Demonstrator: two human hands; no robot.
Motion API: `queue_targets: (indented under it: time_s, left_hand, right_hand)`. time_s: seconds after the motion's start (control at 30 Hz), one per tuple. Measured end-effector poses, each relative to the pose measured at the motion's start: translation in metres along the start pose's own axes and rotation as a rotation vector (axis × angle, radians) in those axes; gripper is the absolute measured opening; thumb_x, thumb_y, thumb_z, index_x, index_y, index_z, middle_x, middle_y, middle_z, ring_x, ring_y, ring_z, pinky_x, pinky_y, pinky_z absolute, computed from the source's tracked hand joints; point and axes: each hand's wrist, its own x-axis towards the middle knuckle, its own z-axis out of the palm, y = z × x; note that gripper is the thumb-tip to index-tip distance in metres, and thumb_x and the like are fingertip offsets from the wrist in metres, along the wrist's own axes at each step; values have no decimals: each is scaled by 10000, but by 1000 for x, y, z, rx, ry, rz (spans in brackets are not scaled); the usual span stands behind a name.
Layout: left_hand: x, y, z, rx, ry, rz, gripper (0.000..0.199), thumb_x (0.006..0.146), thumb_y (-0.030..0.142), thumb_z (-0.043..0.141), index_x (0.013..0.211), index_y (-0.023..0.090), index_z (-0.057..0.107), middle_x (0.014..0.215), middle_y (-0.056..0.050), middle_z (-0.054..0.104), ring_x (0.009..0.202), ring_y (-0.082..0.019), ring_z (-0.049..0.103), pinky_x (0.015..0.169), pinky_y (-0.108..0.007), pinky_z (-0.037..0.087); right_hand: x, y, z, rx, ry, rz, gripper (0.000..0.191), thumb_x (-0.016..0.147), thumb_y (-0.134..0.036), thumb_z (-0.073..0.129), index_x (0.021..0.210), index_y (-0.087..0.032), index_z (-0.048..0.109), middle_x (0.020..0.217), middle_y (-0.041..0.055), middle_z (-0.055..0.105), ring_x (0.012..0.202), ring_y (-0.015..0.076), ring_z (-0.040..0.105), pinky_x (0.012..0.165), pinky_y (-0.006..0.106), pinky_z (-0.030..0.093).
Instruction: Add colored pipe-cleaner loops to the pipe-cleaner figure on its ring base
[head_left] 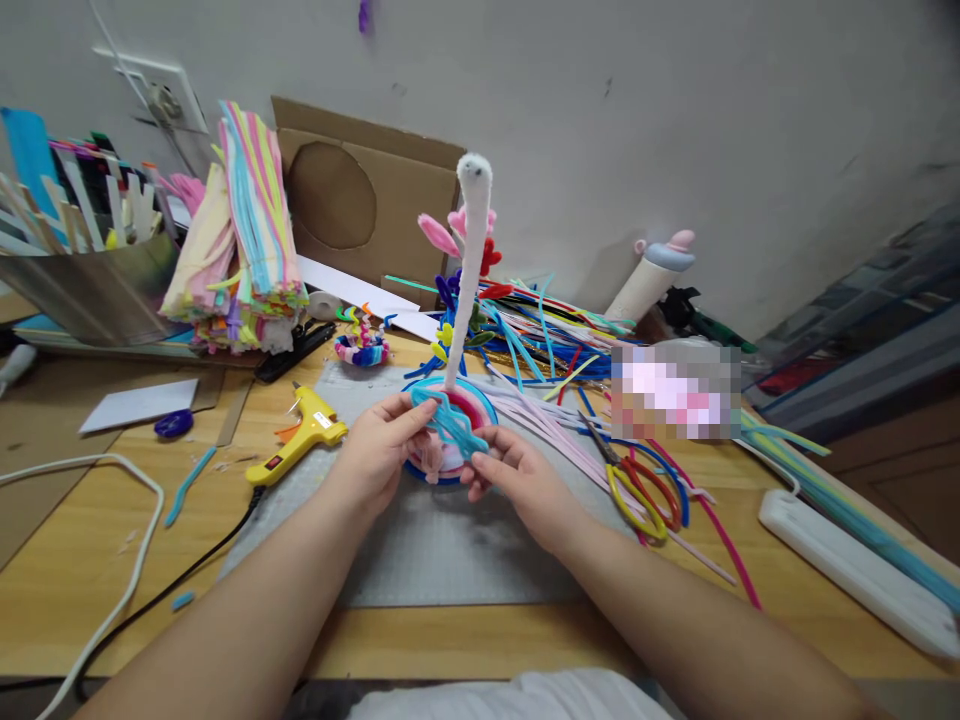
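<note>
Between both hands is a light-blue bent pipe cleaner piece, folded in zigzag loops. My left hand pinches its upper left end between thumb and finger. At its lower right end, my right hand pinches it the same way. Just behind stands a round base of coiled pipe cleaners in blue, pink, red and white, partly hidden by the hands. A white fuzzy post rises upright from it. Pink, red, blue and yellow fuzzy flowers show around the post.
A yellow hot glue gun lies left of my hands, scissors to the right. Loose pipe cleaners spread behind. Further back are a pipe cleaner bundle and cardboard. A white power strip lies far right.
</note>
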Motion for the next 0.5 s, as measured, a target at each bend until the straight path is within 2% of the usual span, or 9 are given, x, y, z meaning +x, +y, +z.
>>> queue_targets:
  time_s: [0.1, 0.2, 0.27, 0.33, 0.37, 0.4, 0.43, 0.5]
  left_hand:
    - [4, 1, -2, -61, 160, 91, 196, 634, 237, 727, 750, 131, 610, 674, 1, 637, 576, -88, 575, 559, -196, 452]
    - [6, 2, -5, -75, 219, 60, 207, 619, 195, 696, 785, 148, 582, 698, 6, 622, 611, -103, 569, 582, -220, 447]
    - [5, 5, -7, -44, 285, 80, 216, 599, 145, 650, 799, 162, 569, 722, 11, 611, 633, -108, 563, 581, -219, 432]
    - [2, 11, -8, 27, 325, 159, 210, 593, 123, 600, 795, 171, 568, 773, 8, 608, 682, -112, 562, 593, -213, 420]
    - [-1, 15, -7, 83, 308, 205, 189, 604, 131, 586, 788, 173, 572, 796, 4, 607, 716, -119, 564, 607, -215, 418]
    - [-4, 18, -5, 155, 242, 224, 158, 632, 161, 581, 789, 176, 579, 808, -2, 609, 736, -130, 565, 626, -228, 423]
    - [-7, 20, -3, 262, 131, 201, 126, 671, 201, 579, 794, 174, 590, 812, -12, 613, 743, -140, 567, 643, -244, 428]
    - [-14, 20, 4, 467, -115, 55, 154, 716, 280, 583, 815, 165, 610, 769, -23, 616, 685, -149, 559, 611, -260, 424]
  right_hand:
    - [5, -1, -5, 23, 81, -30, 275, 730, -353, 654, 897, -172, 534, 667, -9, 611, 539, 99, 552, 559, 241, 443]
    - [8, -5, -10, 80, 164, -75, 248, 701, -327, 679, 844, -163, 560, 676, -9, 607, 565, 92, 545, 566, 224, 431]
    - [9, -9, -13, 102, 182, -94, 230, 683, -309, 689, 810, -159, 568, 646, -13, 594, 550, 87, 524, 536, 209, 405]
    - [9, -12, -16, 75, 158, -76, 187, 686, -287, 675, 764, -156, 567, 586, -24, 565, 504, 78, 485, 488, 197, 358]
    - [8, -13, -18, 45, 123, -61, 159, 693, -271, 662, 738, -156, 561, 551, -33, 542, 480, 73, 461, 467, 193, 331]
    - [7, -14, -19, 14, 80, -49, 137, 700, -255, 648, 715, -158, 553, 521, -45, 515, 457, 67, 436, 450, 190, 304]
    - [6, -14, -19, -18, 37, -41, 121, 706, -240, 635, 702, -162, 544, 501, -55, 491, 439, 61, 413, 439, 188, 283]
    - [4, -16, -18, -87, -24, -40, 108, 712, -226, 623, 693, -167, 535, 484, -70, 454, 424, 55, 384, 431, 187, 265]
